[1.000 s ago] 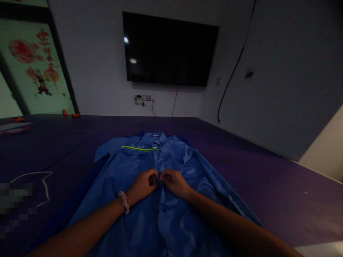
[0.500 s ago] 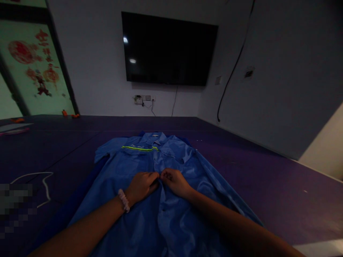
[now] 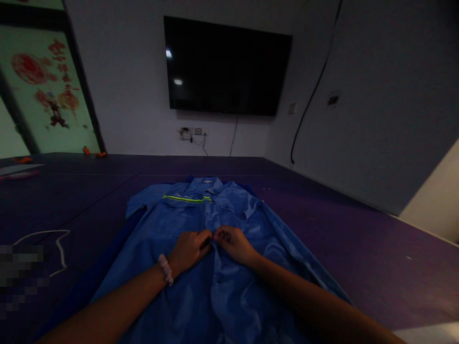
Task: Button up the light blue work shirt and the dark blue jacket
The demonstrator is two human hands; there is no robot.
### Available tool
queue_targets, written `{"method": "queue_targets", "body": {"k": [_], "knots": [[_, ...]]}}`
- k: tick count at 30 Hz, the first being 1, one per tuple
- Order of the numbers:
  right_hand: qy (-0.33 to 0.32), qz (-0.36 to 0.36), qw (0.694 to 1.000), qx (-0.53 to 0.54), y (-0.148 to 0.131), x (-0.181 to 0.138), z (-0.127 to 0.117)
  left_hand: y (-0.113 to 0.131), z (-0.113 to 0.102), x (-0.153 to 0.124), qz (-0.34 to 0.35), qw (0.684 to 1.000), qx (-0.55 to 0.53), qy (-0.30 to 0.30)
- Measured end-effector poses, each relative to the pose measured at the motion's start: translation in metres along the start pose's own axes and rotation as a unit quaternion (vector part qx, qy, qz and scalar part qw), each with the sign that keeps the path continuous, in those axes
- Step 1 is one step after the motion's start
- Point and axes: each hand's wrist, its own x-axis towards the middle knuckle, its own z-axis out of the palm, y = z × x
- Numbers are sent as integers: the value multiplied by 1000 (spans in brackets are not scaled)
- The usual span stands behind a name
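A blue work shirt (image 3: 179, 220) with a yellow-green reflective stripe across the chest lies flat on the purple surface (image 3: 322, 224), collar away from me. My left hand (image 3: 190, 248), with a pale scrunchie on the wrist, pinches the shirt's front placket at mid-chest. My right hand (image 3: 234, 244) pinches the same placket from the other side, fingertips almost touching the left hand's. Both hands are closed on the fabric at the button line.
A dark TV (image 3: 225, 67) hangs on the far wall above a socket with cables (image 3: 191, 132). A white cord (image 3: 53, 243) lies on the surface at the left. A window with red decorations (image 3: 46, 86) is at the far left.
Both hands have shifted slightly along the placket toward the collar; their pinch on the fabric stays the same.
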Motion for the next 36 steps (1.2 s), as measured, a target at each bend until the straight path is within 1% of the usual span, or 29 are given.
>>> {"method": "queue_targets", "body": {"k": [6, 13, 19, 24, 36], "knots": [[4, -2, 1000, 0, -3, -1, 0, 0, 0, 0, -3, 1000, -6, 2], [7, 2, 1000, 19, 1, -1, 0, -1, 1, 0, -5, 1000, 3, 7], [34, 16, 999, 16, -1, -1, 0, -2, 2, 0, -2, 1000, 22, 4], [34, 31, 999, 26, -4, -3, 0, -2, 2, 0, -2, 999, 34, 3], [40, 31, 998, 33, -1, -2, -2, -1, 1, 0, -5, 999, 43, 2]]}}
